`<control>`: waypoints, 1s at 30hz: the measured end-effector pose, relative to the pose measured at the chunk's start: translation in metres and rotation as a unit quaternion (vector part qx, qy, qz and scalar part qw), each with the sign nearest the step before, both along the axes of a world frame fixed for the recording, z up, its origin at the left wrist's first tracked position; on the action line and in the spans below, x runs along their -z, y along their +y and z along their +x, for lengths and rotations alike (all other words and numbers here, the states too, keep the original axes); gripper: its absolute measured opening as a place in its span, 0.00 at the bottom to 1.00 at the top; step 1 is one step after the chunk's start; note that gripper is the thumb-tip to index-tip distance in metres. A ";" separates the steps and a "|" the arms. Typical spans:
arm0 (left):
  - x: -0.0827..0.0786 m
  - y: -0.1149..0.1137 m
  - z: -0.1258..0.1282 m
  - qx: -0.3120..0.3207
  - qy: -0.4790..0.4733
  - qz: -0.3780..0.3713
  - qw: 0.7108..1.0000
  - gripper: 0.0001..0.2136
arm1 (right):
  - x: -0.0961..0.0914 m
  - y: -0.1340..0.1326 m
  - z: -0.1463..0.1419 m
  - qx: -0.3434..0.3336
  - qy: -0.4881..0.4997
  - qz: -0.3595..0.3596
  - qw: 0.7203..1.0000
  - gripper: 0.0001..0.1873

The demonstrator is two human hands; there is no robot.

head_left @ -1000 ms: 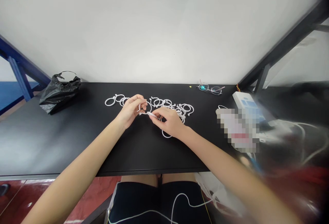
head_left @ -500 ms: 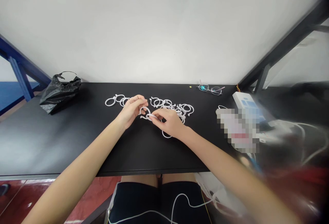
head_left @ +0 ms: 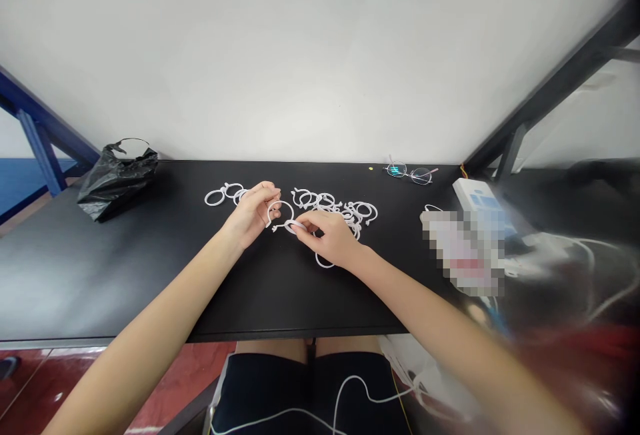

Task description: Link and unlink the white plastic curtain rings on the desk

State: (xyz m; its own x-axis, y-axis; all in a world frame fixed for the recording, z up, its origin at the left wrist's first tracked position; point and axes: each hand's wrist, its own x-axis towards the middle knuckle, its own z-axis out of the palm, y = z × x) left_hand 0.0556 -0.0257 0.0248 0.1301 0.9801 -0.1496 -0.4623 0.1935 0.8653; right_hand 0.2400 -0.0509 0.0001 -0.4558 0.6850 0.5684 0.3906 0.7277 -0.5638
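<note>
By the thumb and fingers of the right hand point(head_left: 327, 236), a white ring point(head_left: 299, 226) is pinched nearly edge-on, the fingertips being closed firmly on it just above the tabletop point(head_left: 125, 275). Between this hand and the left hand point(head_left: 257, 212), an open white hoop point(head_left: 281, 202) is seen, its curve raised toward the left fingers; whether it is joined to the pinched ring cannot be told. The left hand is held palm inward with its fingers loosely curled beside the hoop, and whether they are closed on it or merely rested near it cannot be made out. Just beyond the right hand, a loose heap of white rings point(head_left: 327, 202) is spread, some overlapped and partly hidden by the knuckles. On the near side of the same hand, the lower curve of one more ring point(head_left: 325, 266) is shown below the wrist. Beyond the left hand and to its left, a short row of white rings point(head_left: 223, 190) is laid, its end covered by the fingers. Farther out, a crumpled black plastic bag point(head_left: 117, 178) is placed well to the left of the left hand. Beyond the right hand and to its right, a pair of glasses point(head_left: 421, 176) is set near the wall point(head_left: 300, 55), and a white box point(head_left: 465, 188) is placed farther right.
</note>
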 end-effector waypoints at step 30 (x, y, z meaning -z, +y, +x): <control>0.016 0.004 0.001 -0.073 0.137 0.060 0.986 0.11 | -0.002 -0.001 0.000 0.035 0.046 0.037 0.998 0.11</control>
State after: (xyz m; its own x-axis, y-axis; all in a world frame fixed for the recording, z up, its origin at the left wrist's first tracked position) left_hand 0.0564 -0.0220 0.0088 -0.0431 0.9982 -0.0407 -0.2234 0.0300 0.9743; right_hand 0.2402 -0.0517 0.0017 -0.3520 0.6676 0.6561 0.3907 0.7417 -0.5451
